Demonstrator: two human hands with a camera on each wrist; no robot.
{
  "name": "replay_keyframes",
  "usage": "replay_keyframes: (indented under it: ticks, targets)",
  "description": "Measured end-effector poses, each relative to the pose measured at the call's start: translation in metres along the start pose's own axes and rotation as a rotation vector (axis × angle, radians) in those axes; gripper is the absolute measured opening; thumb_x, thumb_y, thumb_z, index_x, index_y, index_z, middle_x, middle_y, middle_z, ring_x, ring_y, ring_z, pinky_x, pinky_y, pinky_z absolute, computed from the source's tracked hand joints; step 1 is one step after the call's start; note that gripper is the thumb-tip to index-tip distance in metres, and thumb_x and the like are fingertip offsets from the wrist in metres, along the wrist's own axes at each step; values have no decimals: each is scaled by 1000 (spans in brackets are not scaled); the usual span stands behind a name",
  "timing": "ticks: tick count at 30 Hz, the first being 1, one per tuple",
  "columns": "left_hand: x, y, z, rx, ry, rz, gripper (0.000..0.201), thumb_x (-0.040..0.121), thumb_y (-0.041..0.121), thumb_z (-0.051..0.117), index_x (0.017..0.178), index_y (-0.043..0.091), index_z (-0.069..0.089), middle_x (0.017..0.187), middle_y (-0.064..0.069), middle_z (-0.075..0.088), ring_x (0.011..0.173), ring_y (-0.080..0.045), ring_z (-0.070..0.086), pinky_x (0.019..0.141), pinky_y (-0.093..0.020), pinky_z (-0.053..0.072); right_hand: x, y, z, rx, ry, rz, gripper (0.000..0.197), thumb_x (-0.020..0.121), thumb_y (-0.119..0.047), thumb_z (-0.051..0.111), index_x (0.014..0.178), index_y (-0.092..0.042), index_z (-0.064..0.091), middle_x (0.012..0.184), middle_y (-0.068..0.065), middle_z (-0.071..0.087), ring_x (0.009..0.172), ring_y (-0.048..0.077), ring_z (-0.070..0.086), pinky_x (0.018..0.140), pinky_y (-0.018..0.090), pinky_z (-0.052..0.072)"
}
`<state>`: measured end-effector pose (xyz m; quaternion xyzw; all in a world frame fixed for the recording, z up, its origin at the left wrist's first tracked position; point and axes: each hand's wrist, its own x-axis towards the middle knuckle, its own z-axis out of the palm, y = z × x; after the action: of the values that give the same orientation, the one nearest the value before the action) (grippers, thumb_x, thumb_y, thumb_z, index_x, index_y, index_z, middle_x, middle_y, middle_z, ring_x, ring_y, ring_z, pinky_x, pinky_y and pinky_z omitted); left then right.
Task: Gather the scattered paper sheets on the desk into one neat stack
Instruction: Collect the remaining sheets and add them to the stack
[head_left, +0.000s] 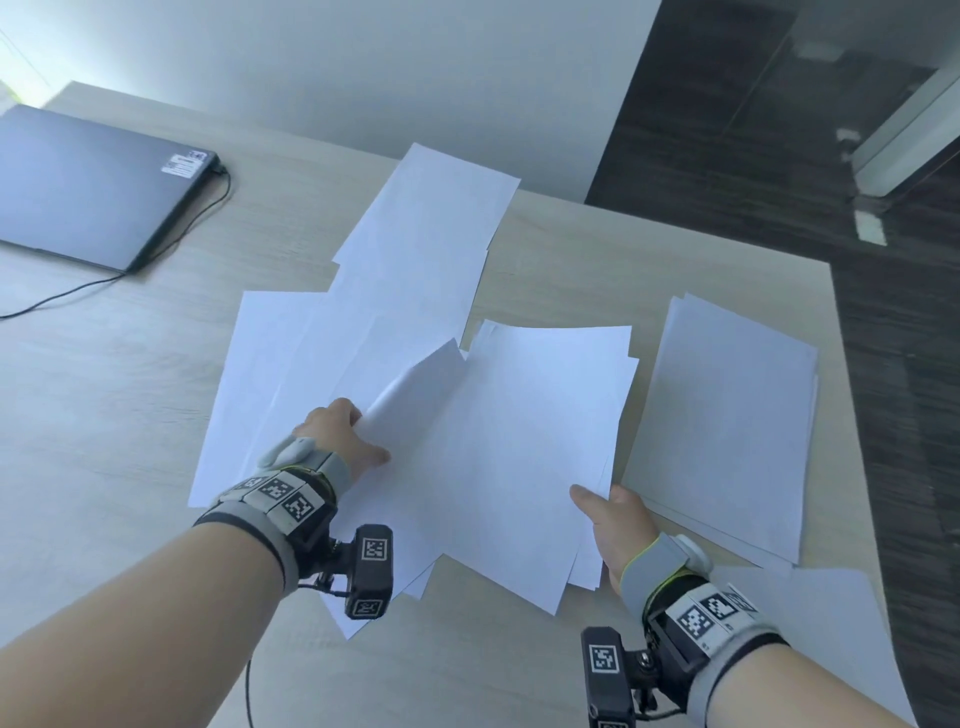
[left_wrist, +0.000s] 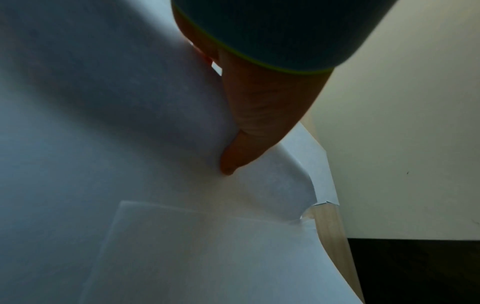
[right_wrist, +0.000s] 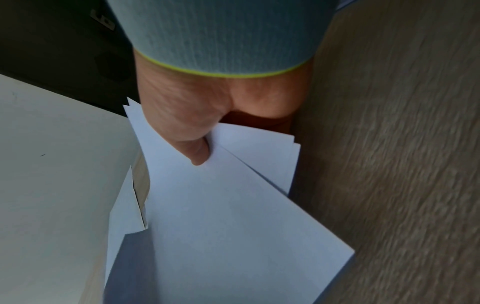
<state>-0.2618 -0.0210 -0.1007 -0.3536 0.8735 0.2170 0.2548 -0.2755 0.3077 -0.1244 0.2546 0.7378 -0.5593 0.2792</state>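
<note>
Several white paper sheets lie fanned over the wooden desk (head_left: 130, 374). A bundle of sheets (head_left: 519, 441) is lifted in front of me. My left hand (head_left: 337, 436) grips its left edge, thumb (left_wrist: 233, 160) on top of the paper, the sheet curling upward there. My right hand (head_left: 613, 525) pinches the bundle's near right corner, thumb (right_wrist: 197, 152) on top and fingers hidden beneath. More loose sheets (head_left: 415, 249) spread toward the far edge and left (head_left: 249, 374). A separate stack (head_left: 727, 415) lies at the right.
A closed dark laptop (head_left: 88, 182) with a black cable (head_left: 171, 234) sits at the far left of the desk. Another sheet (head_left: 821, 623) lies at the near right corner. The desk's right edge drops to dark floor (head_left: 893, 364).
</note>
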Motion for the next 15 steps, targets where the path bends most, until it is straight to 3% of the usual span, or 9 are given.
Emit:
replay_keyframes:
  ticks: [3,6,8,12,15]
  targets:
    - [-2,-10,7,-158,56,16,39,78,34,79,102,18,53,88,-3,63,77,-26,62,70,-36,51,0,-3,-2,28,-10,-22,11,97,-16,64,90,-17,72,91,6,75,86,30,71,83,44,58]
    - [-2,-22,0,-262,110,-30,32,81,35,79,91,14,57,83,-8,66,72,-28,62,67,-37,49,0,-8,0,53,-25,-50,9,97,-16,63,92,-15,71,93,6,76,86,27,71,78,38,56]
    - [1,-33,-6,-312,170,-85,34,83,38,78,92,13,57,82,-6,65,70,-27,60,64,-34,43,0,-12,4,61,-41,-60,10,98,-14,63,91,-16,70,93,5,75,86,26,71,77,37,54]
    - [11,-54,-18,-358,245,-100,41,81,41,79,111,20,59,108,-3,66,89,-26,61,77,-35,45,-4,-23,22,66,-106,-71,11,98,-12,62,93,-17,70,95,1,75,85,20,70,71,32,53]
    - [16,-65,-25,-141,261,-132,63,77,53,77,129,25,54,135,-7,50,118,-32,52,94,-44,46,-3,-28,38,42,-144,-66,11,98,-12,61,95,-17,70,100,3,75,90,21,71,72,31,54]
